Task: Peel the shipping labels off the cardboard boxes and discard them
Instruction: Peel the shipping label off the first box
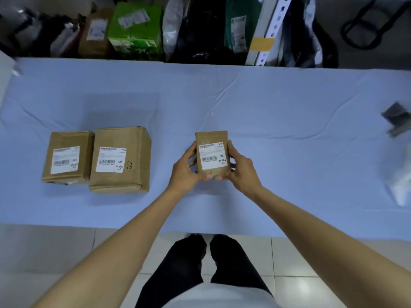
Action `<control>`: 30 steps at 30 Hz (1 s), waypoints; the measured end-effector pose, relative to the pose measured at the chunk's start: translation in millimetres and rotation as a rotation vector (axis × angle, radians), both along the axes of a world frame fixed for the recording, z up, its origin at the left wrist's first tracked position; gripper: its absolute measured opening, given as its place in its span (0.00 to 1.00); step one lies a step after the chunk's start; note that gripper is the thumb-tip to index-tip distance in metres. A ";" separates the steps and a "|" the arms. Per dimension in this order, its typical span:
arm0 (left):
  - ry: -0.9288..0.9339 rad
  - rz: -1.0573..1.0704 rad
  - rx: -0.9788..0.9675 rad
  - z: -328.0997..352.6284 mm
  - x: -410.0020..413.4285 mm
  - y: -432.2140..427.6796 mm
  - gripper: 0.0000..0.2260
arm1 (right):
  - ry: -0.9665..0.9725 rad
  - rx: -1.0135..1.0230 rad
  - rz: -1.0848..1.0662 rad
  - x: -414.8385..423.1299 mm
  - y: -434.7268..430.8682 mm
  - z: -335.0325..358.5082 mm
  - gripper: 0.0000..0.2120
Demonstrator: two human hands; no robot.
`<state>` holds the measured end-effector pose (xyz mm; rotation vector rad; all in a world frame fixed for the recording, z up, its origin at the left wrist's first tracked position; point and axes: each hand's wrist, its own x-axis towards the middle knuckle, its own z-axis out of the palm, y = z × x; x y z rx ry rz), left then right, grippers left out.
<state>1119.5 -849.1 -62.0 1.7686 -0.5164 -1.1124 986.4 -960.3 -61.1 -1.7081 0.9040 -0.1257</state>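
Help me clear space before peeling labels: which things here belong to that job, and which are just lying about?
Job: small box held by left hand and right hand; middle box; left box; each bears a white label.
Lying about: dark object and blurred white thing at far right; green parcel and others behind.

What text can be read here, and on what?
"6/42", "MX", "MXRC 03": small box label, on the small box held by the left hand and right hand.
"7/42", "MX", "MXRC 03": middle box label.
"MXRC 03", faint: left box label.
Pen mark on the middle box: unclear.
Barcode digits and small print: too small.
Labels on the far parcels: blurred.
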 end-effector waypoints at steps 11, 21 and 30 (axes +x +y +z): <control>-0.005 -0.007 -0.039 -2.2 -10.7 11.1 0.44 | 0.037 0.014 -0.045 -9.3 7.5 8.7 0.45; -0.045 0.001 -0.063 -7.9 -10.2 12.4 0.45 | -0.019 -0.062 0.046 -11.4 9.8 22.9 0.37; -0.172 0.076 -0.106 -0.8 -23.2 19.3 0.37 | -0.068 -0.020 -0.030 -20.7 15.8 17.2 0.38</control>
